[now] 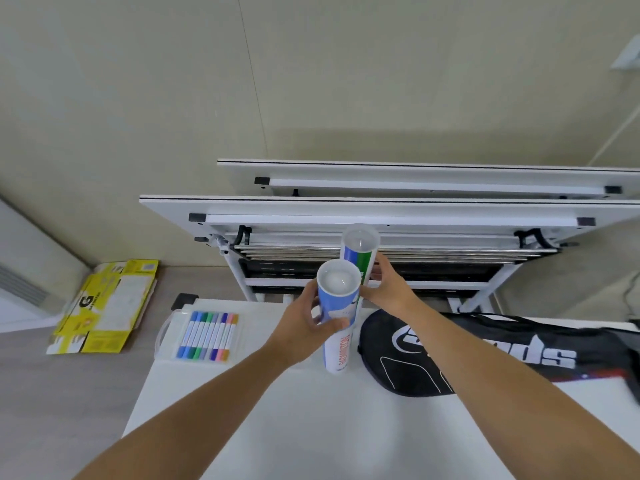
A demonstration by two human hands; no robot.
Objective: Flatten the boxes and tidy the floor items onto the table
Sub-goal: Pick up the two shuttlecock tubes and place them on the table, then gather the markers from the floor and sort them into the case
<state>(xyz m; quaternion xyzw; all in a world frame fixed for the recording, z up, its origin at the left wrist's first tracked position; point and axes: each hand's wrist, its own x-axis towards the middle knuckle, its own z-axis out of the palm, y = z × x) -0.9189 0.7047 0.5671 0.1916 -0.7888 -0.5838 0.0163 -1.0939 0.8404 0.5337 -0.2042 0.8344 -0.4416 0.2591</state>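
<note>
Two upright shuttlecock tubes stand on the white table (311, 427) in front of me. My left hand (304, 327) is wrapped around the nearer blue and white tube (341, 351), which has a clear lid. Just behind it is a blue and green tube (358, 258), held from the right by my right hand (384, 289). The two tubes stand side by side, nearly touching. A flattened yellow cardboard box (107, 306) lies on the floor to the left of the table.
A clear case of coloured markers (207, 336) lies on the table's left part. A black racket bag (485, 351) with white lettering covers the right part. Two folded white tables (381, 216) lean near the wall behind. A white heater (24, 271) is at far left.
</note>
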